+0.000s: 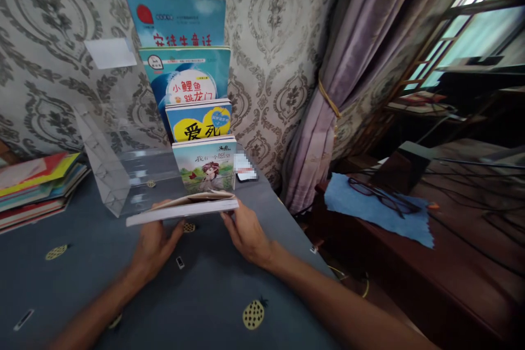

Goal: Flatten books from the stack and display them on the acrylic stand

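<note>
Both hands grip one book (184,209), held edge-on so that its white page edges face me. My left hand (158,240) closes on its left part from below, thumb toward me. At its right end, my right hand (246,229) pinches the corner. Just behind it, a clear tiered book rack (106,175) stands against the wall. Its right column carries a book with a girl on the cover (207,167), a blue and yellow book (200,123), a carp-story book (188,76) and a tall blue book (180,16), each rising behind the other.
A pile of colourful books (36,191) lies at the left table edge. A white card (110,53) tops the rack's left side. Right of the table (197,306), a brown desk holds glasses (381,194) on a blue cloth (361,213), with cables behind. A tied curtain (315,120) hangs between.
</note>
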The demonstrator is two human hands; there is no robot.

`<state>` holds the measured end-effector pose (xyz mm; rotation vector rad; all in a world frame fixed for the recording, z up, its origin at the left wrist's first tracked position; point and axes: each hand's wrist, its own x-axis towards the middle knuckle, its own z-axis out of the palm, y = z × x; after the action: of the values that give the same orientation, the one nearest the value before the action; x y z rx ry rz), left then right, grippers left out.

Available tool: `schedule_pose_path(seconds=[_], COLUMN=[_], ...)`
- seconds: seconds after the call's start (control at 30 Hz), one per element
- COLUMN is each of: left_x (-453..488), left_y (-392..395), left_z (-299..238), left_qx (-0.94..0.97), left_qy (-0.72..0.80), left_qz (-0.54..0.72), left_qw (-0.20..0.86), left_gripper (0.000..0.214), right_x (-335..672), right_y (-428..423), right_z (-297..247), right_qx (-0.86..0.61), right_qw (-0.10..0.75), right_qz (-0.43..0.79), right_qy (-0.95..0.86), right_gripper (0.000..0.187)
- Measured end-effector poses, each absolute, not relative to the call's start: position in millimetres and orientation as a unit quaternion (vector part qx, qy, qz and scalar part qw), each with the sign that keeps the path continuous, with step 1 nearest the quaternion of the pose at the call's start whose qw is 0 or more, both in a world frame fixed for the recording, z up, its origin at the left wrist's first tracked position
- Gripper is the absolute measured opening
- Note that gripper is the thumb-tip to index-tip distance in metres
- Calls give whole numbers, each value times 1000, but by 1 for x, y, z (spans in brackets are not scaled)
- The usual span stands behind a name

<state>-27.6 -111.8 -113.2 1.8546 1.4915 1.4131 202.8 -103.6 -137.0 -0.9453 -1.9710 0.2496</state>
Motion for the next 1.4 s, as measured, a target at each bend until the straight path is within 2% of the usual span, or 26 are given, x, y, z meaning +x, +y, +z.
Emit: schedule_pose_path(seconds=[0.23,0.47,0.67,1.0,1.3,1.4], left_x=[-18,-15,-11,-10,-11,-11], left_y=[-89,-67,-59,-47,-40,-38], left_z=[-95,-76,-71,-82,-93,-96], left_qx=[636,683,680,714,752,755], left_qy=[523,545,535,562,512,502], left_qz=[533,477,496,414,406,415], left_qw=[198,96,72,-64,-85,-72], left_gripper=[31,50,47,38,17,22], right_x=[213,220,219,220,222,222], right_y=[-85,-59,-45,-29,-20,-19], right_z=[-112,-87,-85,-99,-105,-106], right_qx=[-409,-399,-386,-358,-366,-375], right_qw=[460,495,514,530,527,519], right_qz=[122,96,73,51,12,3], right_qy=[-779,-766,-763,-767,-767,-768], right_gripper=[37,45,48,38,33,29])
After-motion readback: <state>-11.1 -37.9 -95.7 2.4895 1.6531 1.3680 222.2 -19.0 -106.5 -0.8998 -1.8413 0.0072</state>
